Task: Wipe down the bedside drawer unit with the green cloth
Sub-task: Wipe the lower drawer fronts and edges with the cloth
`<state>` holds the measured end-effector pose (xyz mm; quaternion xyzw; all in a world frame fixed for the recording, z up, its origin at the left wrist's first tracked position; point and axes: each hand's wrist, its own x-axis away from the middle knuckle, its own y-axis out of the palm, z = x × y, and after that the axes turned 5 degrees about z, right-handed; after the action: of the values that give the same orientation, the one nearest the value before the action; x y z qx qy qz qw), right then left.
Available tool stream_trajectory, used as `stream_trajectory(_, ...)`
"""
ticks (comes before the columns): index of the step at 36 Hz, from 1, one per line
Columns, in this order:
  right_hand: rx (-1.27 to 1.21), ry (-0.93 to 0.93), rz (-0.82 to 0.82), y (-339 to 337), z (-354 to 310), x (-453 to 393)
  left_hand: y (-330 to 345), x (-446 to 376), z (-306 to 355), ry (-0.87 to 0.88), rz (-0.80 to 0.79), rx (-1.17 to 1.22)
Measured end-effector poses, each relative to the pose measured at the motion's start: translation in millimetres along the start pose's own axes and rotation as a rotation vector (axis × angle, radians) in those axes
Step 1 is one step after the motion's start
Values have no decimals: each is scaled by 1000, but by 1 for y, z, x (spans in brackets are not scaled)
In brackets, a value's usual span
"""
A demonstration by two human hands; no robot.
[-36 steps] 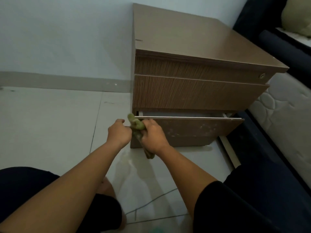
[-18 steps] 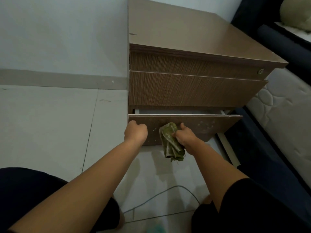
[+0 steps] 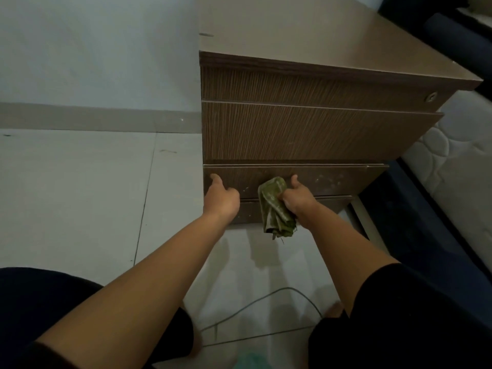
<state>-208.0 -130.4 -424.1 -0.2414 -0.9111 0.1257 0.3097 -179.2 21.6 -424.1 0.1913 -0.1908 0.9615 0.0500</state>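
The right hand [image 3: 298,201] is gripping the green cloth [image 3: 274,209], hanging lengthwise downward against the bottom drawer [image 3: 332,179] of the drawer unit [image 3: 306,129]; the left hand [image 3: 221,198], fingers loose, is touching the drawer's left end, a mattress [image 3: 458,166] lying right.

Your right hand [image 3: 299,199] grips the bunched green cloth [image 3: 274,209] against the front of the bottom drawer [image 3: 332,179], thumb raised; the cloth's loose end hangs below the drawer's lower edge. Your left hand [image 3: 222,199] rests at the drawer's left end, thumb pointing up on the panel. Pale specks mark the drawer front to the right of the cloth. The drawer unit [image 3: 306,129] stands on the tiled floor [image 3: 80,195]. A cable [image 3: 266,294] lies on the floor between your knees. A mattress [image 3: 447,161] sits right of the unit.
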Motion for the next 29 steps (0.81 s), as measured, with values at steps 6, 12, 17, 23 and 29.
stream_trajectory(6, 41, -25, -23, 8, 13, 6, -3, 0, -6, 10, 40, -62)
stream_trajectory(12, 200, -214, 166, 35, 26, 20, -12, -3, -13, -15, 106, -32)
stream_trajectory(17, 220, -526, 270, 69, 24, 47, -21, -5, -19, -23, 153, -1)
stream_trajectory(23, 430, -727, 237, 96, 17, 56, -27, -6, -20, -32, 210, 40)
stream_trajectory(29, 659, -857, 175, 106, 10, 41, -35, -9, -19, -16, 236, 98)
